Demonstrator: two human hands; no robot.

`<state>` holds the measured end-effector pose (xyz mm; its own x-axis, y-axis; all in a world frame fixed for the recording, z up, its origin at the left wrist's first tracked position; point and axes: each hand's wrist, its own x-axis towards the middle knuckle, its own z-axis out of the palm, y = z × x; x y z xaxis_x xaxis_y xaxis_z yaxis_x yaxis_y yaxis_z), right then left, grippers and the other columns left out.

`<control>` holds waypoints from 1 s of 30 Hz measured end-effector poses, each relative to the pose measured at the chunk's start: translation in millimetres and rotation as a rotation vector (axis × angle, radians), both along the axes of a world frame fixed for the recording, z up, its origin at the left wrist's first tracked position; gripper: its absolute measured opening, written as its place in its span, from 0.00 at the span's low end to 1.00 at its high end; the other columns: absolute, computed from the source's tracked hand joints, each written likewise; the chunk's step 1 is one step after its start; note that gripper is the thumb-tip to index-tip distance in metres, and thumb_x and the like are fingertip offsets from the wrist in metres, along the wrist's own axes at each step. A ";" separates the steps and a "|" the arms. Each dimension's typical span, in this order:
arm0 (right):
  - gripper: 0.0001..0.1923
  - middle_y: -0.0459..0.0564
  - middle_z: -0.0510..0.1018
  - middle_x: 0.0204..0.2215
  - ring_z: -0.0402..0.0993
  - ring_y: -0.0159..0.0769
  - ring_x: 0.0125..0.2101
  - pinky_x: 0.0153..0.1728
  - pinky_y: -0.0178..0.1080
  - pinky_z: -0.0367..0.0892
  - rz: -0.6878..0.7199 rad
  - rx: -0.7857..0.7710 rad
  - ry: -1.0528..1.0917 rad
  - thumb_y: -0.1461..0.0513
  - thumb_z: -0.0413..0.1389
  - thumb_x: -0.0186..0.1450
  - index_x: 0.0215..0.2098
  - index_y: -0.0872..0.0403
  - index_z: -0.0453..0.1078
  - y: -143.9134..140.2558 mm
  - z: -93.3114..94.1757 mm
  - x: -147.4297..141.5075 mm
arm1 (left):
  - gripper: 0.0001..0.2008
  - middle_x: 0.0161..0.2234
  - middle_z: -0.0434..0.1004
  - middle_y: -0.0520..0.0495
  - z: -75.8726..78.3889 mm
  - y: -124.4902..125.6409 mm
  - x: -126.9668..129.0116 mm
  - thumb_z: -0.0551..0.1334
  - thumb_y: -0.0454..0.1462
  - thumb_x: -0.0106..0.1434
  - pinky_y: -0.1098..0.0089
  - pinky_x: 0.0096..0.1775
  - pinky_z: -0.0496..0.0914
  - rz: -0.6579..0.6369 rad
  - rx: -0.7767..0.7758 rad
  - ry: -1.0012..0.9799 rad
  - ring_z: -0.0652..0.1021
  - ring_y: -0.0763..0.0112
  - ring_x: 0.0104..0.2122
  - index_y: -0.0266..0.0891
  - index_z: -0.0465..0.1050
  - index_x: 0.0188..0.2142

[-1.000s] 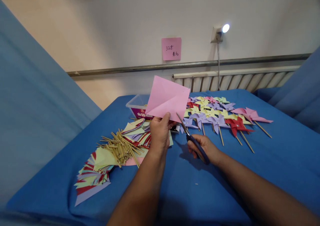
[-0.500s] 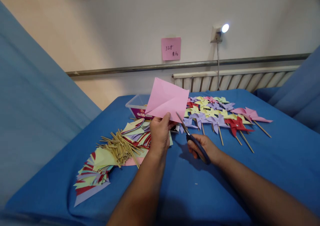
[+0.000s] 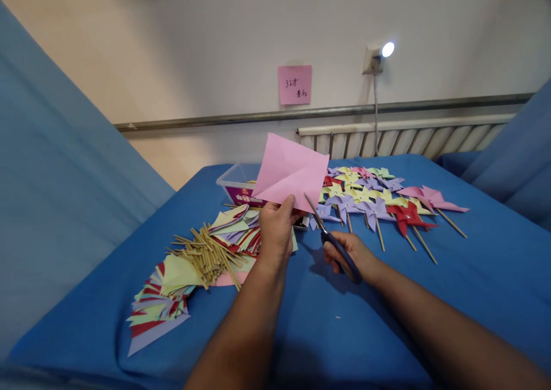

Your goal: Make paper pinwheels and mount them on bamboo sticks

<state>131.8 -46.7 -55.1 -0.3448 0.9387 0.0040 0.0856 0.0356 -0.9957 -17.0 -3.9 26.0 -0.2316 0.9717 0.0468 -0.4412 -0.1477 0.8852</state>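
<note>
A square sheet of pink paper (image 3: 293,169) with crease lines is raised above the table, its lower edge pinched by my left hand (image 3: 278,226). My right hand (image 3: 348,255) is closed around the dark handles of a pair of scissors (image 3: 342,256). The blades point up and left, overlapping the paper's lower right corner. Whether both blades lie around the paper edge I cannot tell. Behind the sheet, a clear plastic box (image 3: 230,177) with a purple label is partly hidden.
Several finished paper pinwheels (image 3: 364,195) on sticks lie at the back right of the blue-covered table (image 3: 387,332). Left of my hands are a heap of thin wooden sticks (image 3: 209,258) and fanned stacks of coloured paper (image 3: 157,307). A radiator (image 3: 413,134) and metal rail stand behind.
The pink paper has shifted slightly to the right and its tilt differs a little. Both hands and the scissors are nearly where they were.
</note>
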 end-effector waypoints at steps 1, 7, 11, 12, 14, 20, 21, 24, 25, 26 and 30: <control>0.20 0.43 0.71 0.17 0.65 0.27 0.14 0.16 0.31 0.57 0.000 0.009 0.003 0.46 0.53 0.62 0.27 0.54 0.65 -0.1 0.3 0.1 | 0.17 0.28 0.77 0.48 -0.4 -0.1 0.5 0.70 0.41 0.44 0.70 0.30 0.72 -0.005 -0.003 0.004 0.76 0.73 0.24 0.33 0.73 0.32; 0.21 0.41 0.68 0.14 0.65 0.28 0.14 0.17 0.31 0.57 -0.007 0.038 -0.006 0.45 0.53 0.63 0.26 0.53 0.64 -0.5 3.7 0.1 | 0.15 0.27 0.77 0.48 -2.3 0.2 2.1 0.70 0.40 0.44 0.70 0.29 0.71 -0.003 -0.022 0.020 0.75 0.73 0.23 0.34 0.73 0.30; 0.22 0.42 0.69 0.15 0.65 0.28 0.14 0.17 0.31 0.57 0.007 0.029 -0.020 0.43 0.53 0.62 0.27 0.54 0.64 0.8 2.6 0.8 | 0.16 0.27 0.77 0.48 -3.2 0.8 1.5 0.70 0.40 0.44 0.69 0.30 0.71 -0.001 -0.024 0.024 0.75 0.72 0.23 0.34 0.73 0.30; 0.22 0.42 0.69 0.15 0.65 0.28 0.14 0.17 0.31 0.57 0.008 0.028 -0.019 0.43 0.53 0.62 0.27 0.54 0.64 1.0 2.4 1.2 | 0.16 0.27 0.77 0.48 -3.3 0.8 1.3 0.70 0.40 0.44 0.69 0.30 0.71 -0.002 -0.024 0.025 0.76 0.72 0.23 0.34 0.73 0.30; 0.22 0.42 0.69 0.15 0.65 0.28 0.14 0.17 0.31 0.57 0.012 0.037 -0.015 0.43 0.53 0.61 0.27 0.54 0.64 1.3 2.5 1.9 | 0.16 0.28 0.78 0.48 -3.3 0.8 1.3 0.70 0.40 0.44 0.69 0.30 0.71 -0.003 -0.020 0.022 0.76 0.72 0.24 0.34 0.73 0.31; 0.22 0.41 0.69 0.16 0.65 0.28 0.14 0.16 0.31 0.57 0.010 0.013 0.010 0.44 0.54 0.61 0.27 0.54 0.63 0.8 4.4 1.6 | 0.16 0.28 0.78 0.47 -2.7 0.0 2.0 0.70 0.41 0.44 0.69 0.30 0.72 -0.003 -0.007 0.023 0.76 0.72 0.24 0.34 0.74 0.31; 0.22 0.41 0.69 0.16 0.65 0.28 0.14 0.16 0.31 0.57 0.008 0.016 0.010 0.44 0.54 0.61 0.27 0.54 0.63 0.7 4.8 1.3 | 0.16 0.28 0.78 0.47 -2.6 -0.2 2.0 0.70 0.41 0.44 0.69 0.30 0.72 -0.003 -0.006 0.025 0.76 0.73 0.24 0.34 0.73 0.31; 0.22 0.41 0.69 0.16 0.65 0.27 0.14 0.16 0.31 0.57 0.003 0.022 0.008 0.44 0.54 0.61 0.26 0.54 0.63 0.2 6.4 0.2 | 0.15 0.29 0.78 0.47 -2.6 -0.5 1.9 0.70 0.40 0.45 0.69 0.30 0.72 -0.008 -0.008 0.024 0.76 0.72 0.24 0.34 0.73 0.31; 0.22 0.41 0.68 0.16 0.65 0.27 0.14 0.16 0.31 0.57 0.000 0.019 0.008 0.45 0.54 0.61 0.26 0.54 0.63 -0.1 6.7 0.0 | 0.15 0.29 0.78 0.47 -2.6 -0.5 1.9 0.70 0.40 0.45 0.68 0.30 0.72 -0.009 -0.009 0.022 0.76 0.72 0.25 0.34 0.73 0.31; 0.22 0.41 0.68 0.15 0.64 0.27 0.14 0.16 0.31 0.57 -0.004 0.016 0.008 0.45 0.54 0.61 0.26 0.54 0.63 -0.3 6.8 -0.2 | 0.15 0.29 0.78 0.47 -2.6 -0.4 1.8 0.70 0.40 0.45 0.68 0.31 0.72 -0.008 -0.009 0.020 0.76 0.71 0.25 0.34 0.73 0.31; 0.22 0.42 0.68 0.15 0.64 0.27 0.14 0.16 0.31 0.57 -0.007 0.009 0.010 0.44 0.53 0.62 0.26 0.54 0.64 -0.6 4.3 -0.5 | 0.16 0.29 0.78 0.47 -3.0 0.4 1.4 0.70 0.40 0.44 0.68 0.31 0.72 -0.008 -0.009 0.020 0.76 0.71 0.25 0.34 0.74 0.31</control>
<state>131.3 -47.4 -50.8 -0.3379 0.9410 0.0157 0.0756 0.0438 -0.9962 -15.6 -3.5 23.0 -0.2229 0.9739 0.0429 -0.4247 -0.1366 0.8950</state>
